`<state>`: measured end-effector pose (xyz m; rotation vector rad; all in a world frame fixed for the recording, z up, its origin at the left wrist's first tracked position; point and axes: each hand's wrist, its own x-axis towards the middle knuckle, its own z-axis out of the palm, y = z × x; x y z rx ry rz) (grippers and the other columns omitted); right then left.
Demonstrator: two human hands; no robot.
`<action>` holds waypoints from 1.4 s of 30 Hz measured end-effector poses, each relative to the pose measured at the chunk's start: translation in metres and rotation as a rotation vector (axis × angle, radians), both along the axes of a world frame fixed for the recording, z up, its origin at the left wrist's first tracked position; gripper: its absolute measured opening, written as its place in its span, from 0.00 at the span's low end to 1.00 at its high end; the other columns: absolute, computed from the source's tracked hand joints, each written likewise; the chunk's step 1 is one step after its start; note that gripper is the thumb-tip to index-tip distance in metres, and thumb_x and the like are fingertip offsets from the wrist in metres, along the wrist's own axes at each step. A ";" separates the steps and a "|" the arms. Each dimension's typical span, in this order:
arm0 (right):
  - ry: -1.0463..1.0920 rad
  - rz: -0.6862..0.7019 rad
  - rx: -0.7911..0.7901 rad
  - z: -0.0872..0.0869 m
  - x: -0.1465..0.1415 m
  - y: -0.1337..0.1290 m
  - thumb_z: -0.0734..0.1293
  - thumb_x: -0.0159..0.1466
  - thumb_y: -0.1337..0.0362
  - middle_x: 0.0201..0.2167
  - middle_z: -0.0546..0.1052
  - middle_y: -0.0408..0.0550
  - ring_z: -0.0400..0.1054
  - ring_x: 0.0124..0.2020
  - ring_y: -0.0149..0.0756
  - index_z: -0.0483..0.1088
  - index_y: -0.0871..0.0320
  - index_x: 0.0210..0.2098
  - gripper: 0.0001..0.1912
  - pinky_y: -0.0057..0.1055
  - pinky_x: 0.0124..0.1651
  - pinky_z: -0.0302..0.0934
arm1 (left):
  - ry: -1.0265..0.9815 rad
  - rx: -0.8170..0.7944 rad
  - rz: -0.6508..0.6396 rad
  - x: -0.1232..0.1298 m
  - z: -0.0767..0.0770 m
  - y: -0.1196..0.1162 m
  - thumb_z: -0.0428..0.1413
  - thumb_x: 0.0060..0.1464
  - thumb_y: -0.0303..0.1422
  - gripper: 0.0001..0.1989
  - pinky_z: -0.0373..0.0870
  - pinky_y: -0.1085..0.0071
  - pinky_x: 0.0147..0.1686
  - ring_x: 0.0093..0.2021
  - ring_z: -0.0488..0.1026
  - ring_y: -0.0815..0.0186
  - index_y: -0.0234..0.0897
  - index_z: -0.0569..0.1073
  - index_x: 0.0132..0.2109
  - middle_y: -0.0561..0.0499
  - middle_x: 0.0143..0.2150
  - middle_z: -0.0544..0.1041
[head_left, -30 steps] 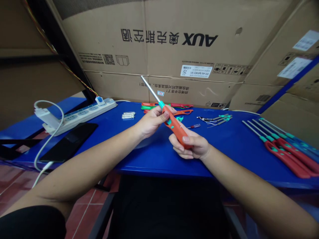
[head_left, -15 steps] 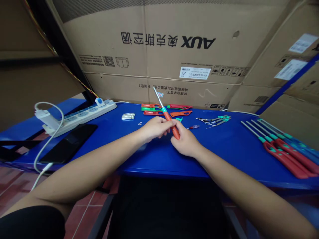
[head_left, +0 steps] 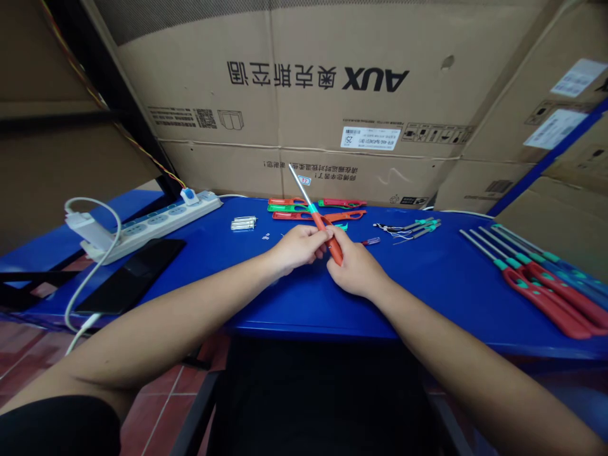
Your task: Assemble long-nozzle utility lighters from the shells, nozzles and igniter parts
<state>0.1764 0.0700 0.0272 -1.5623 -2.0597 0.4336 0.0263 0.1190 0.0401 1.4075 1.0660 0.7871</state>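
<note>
The bare left hand point(head_left: 299, 248) and right hand point(head_left: 356, 271) close together on a long red plastic utility lighter point(head_left: 321, 223) (its slim steel tube point(head_left: 299, 187) angled upward) above a blue table point(head_left: 427, 297).

Big black letters on the cardboard box point(head_left: 304, 107) in front of me say "AUX" point(head_left: 375, 79), upside down. Beside them, also upside down, are the Chinese words "奥克斯空调" point(head_left: 281, 75). Under them, a white label point(head_left: 369, 137) has a barcode and the number "25", but its other print is too small for me to read. Lower down on the box is a line of upside-down Chinese words point(head_left: 311, 171). A tiny sticker point(head_left: 304, 180) is too small to read.
</note>
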 end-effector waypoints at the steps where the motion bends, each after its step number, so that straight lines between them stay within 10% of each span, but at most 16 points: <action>1: -0.003 0.005 0.000 0.000 0.000 0.000 0.61 0.58 0.70 0.33 0.78 0.44 0.69 0.27 0.37 0.56 0.50 0.64 0.35 0.28 0.30 0.57 | -0.002 -0.005 -0.002 0.000 -0.001 0.001 0.53 0.65 0.32 0.17 0.54 0.79 0.16 0.17 0.62 0.77 0.33 0.70 0.26 0.56 0.19 0.67; 11: -0.041 0.009 -0.003 0.004 0.000 -0.004 0.60 0.59 0.70 0.33 0.79 0.46 0.70 0.28 0.36 0.60 0.53 0.58 0.27 0.28 0.30 0.56 | 0.006 -0.018 -0.004 0.000 -0.001 -0.002 0.54 0.64 0.33 0.16 0.54 0.80 0.15 0.15 0.61 0.78 0.34 0.69 0.26 0.57 0.18 0.67; 21: -0.086 -0.126 0.080 0.008 0.003 -0.015 0.63 0.62 0.58 0.41 0.80 0.53 0.73 0.32 0.44 0.45 0.56 0.71 0.41 0.35 0.30 0.58 | 0.058 -0.051 -0.113 -0.011 0.000 0.015 0.50 0.59 0.32 0.16 0.58 0.77 0.14 0.13 0.64 0.74 0.33 0.69 0.23 0.53 0.18 0.70; 29: -0.123 -0.099 0.261 0.002 0.016 -0.039 0.61 0.66 0.60 0.49 0.75 0.57 0.72 0.47 0.49 0.64 0.58 0.61 0.25 0.43 0.49 0.67 | 0.084 0.022 -0.363 -0.014 -0.001 0.009 0.55 0.59 0.43 0.19 0.67 0.75 0.22 0.21 0.72 0.70 0.31 0.75 0.29 0.47 0.26 0.77; 42: -0.501 -0.849 0.340 -0.034 0.204 -0.136 0.58 0.66 0.53 0.42 0.72 0.70 0.69 0.50 0.62 0.70 0.70 0.58 0.30 0.50 0.53 0.67 | 0.226 0.345 -0.362 -0.022 -0.003 0.019 0.51 0.64 0.45 0.18 0.66 0.76 0.30 0.27 0.69 0.72 0.36 0.79 0.39 0.51 0.30 0.77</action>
